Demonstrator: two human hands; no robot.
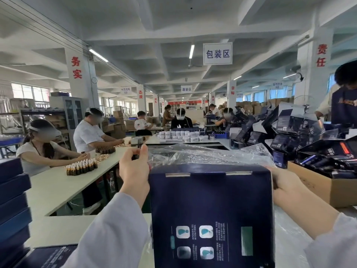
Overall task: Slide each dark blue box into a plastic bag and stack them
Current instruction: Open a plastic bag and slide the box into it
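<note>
Blue box held up close at 6 o'clock. Left hand at 9, fingers pinching the bag. Right hand at 3, fingers wrapped on the box edge. More boxes stacked at 8. Bench with little bottles farther off at 10.

A person holds a dark blue box upright in front of them, its printed face toward the camera, with four small pale icons and a green patch low on it. The left hand grips the box's upper left edge and pinches the mouth of a clear plastic bag, which billows above the box's top. The right hand holds the upper right edge. A stack of dark blue boxes stands at the far left. To the right, a cardboard carton holds dark packages. Behind, seated workers fill a white desk bearing small brown bottles.
</note>
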